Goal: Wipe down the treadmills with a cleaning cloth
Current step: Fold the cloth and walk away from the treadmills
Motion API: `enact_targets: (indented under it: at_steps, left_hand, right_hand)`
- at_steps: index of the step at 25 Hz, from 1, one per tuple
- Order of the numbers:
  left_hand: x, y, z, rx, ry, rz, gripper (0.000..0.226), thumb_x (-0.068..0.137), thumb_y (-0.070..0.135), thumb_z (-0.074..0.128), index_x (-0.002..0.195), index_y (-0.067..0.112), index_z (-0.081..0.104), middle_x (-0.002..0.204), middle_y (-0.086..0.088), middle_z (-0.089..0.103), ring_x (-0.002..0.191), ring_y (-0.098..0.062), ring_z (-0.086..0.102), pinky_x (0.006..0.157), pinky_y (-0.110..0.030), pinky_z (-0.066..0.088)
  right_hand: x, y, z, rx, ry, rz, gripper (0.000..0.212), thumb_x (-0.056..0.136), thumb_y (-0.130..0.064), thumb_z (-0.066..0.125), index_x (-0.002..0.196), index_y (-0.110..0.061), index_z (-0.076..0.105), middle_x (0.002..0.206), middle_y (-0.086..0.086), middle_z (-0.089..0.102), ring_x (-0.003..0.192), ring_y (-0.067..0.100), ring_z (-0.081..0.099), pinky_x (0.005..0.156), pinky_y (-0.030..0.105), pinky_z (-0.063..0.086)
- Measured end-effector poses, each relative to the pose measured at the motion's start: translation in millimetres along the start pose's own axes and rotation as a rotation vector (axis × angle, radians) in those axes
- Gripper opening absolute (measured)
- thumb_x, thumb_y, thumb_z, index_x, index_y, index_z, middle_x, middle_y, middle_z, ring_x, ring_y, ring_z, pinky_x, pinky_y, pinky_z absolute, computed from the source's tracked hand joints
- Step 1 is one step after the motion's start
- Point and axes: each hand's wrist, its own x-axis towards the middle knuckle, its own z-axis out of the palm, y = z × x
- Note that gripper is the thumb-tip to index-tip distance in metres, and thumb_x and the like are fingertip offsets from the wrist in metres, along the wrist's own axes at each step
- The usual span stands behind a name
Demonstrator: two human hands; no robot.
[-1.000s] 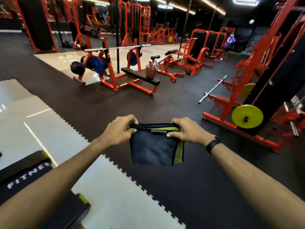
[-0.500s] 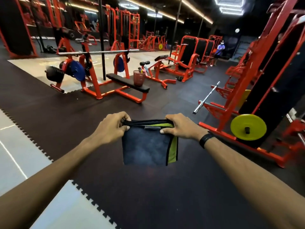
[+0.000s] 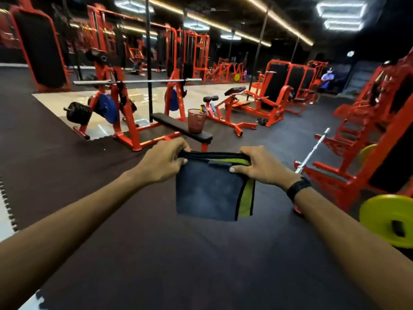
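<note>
No words or labels can be read here. The left hand [image 3: 164, 162] and the right hand [image 3: 260, 165] each pinch a top corner of the folded cleaning cloth [image 3: 207, 193]. The dark cloth, with a green stripe on its right side, hangs down between both hands, above the black floor mat [image 3: 178, 265]. A black band [image 3: 298, 189] sits on the right wrist.

Dim gym, dark rubber floor [image 3: 201, 265], orange weight machines [image 3: 274, 95], flat bench [image 3: 178, 126] under a racked barbell [image 3: 138, 81], yellow weight plate [image 3: 388, 222], ceiling light strips [image 3: 279, 21]
</note>
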Motion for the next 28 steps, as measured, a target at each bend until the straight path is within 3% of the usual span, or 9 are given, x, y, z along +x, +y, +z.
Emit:
enact_targets:
  at_steps: [3,7,11,13,16,21,25,28]
  left_hand:
    - [92,-40,23,-0.04,0.097,0.042,0.037,0.082,0.003,0.073,0.083,0.033,0.052,0.078,0.014,0.059,0.072,-0.014,0.057,0.066,-0.034,0.045]
    - [224,-125,84,-0.078,0.057,0.007,0.042,0.081,0.002,0.073,0.075,0.037,0.051,0.077,0.015,0.059,0.071,-0.001,0.056,0.062,-0.022,0.041]
    - [373,-161,121,-0.106,0.034,-0.044,0.034,0.082,0.002,0.073,0.078,0.031,0.056,0.075,0.012,0.061,0.067,-0.006,0.057,0.062,-0.025,0.043]
    - [440,-171,143,-0.074,0.039,-0.017,0.024,0.082,0.005,0.071,0.085,0.026,0.06,0.077,0.012,0.063,0.069,-0.005,0.059,0.06,-0.021,0.044]
    - [534,-196,191,-0.065,0.086,0.026,0.026,0.082,0.005,0.069,0.085,0.029,0.059,0.076,0.014,0.063,0.074,0.002,0.06,0.058,-0.014,0.043]
    - [686,-237,258,-0.031,0.052,-0.038,0.017,0.085,0.006,0.069,0.093,0.02,0.064,0.086,0.003,0.068,0.08,-0.016,0.064,0.074,-0.046,0.054]
    - [809,-259,277,0.028,0.117,-0.049,0.017,0.085,0.012,0.069,0.1,0.02,0.063,0.089,0.002,0.068,0.084,-0.024,0.064,0.078,-0.048,0.054]
    - [866,-303,292,0.08,0.125,-0.103,0.018,0.085,0.016,0.07,0.1,0.024,0.063,0.091,0.005,0.069,0.085,-0.023,0.065,0.079,-0.047,0.054]
  right_hand:
    - [89,70,21,0.105,0.08,-0.022,0.036,0.084,-0.051,0.075,0.08,-0.02,0.058,0.075,-0.006,0.06,0.072,0.017,0.058,0.066,0.044,0.048]
    - [210,171,66,0.119,-0.008,-0.019,0.033,0.085,-0.049,0.075,0.078,-0.023,0.055,0.074,-0.01,0.057,0.071,0.014,0.056,0.065,0.041,0.045]
    - [316,268,41,0.064,-0.03,0.018,0.034,0.087,-0.048,0.073,0.086,-0.018,0.057,0.08,-0.004,0.061,0.077,0.019,0.059,0.069,0.045,0.049]
    - [361,323,28,0.076,0.021,0.05,0.031,0.086,-0.047,0.075,0.081,-0.023,0.056,0.077,-0.006,0.061,0.074,0.017,0.059,0.068,0.043,0.049]
    - [433,410,38,0.142,0.072,0.059,0.034,0.084,-0.044,0.078,0.07,-0.032,0.049,0.068,-0.011,0.056,0.065,0.006,0.053,0.059,0.037,0.042]
    - [547,546,42,0.142,-0.01,0.018,0.027,0.083,-0.047,0.078,0.077,-0.034,0.055,0.076,-0.011,0.063,0.07,0.004,0.059,0.064,0.036,0.049]
    - [662,629,10,0.163,0.035,-0.016,0.024,0.083,-0.045,0.078,0.082,-0.028,0.061,0.08,-0.007,0.063,0.073,0.007,0.059,0.064,0.039,0.05]
    - [735,670,32,0.179,0.007,-0.046,0.022,0.083,-0.044,0.078,0.085,-0.028,0.063,0.08,-0.011,0.063,0.075,0.004,0.059,0.065,0.035,0.05]
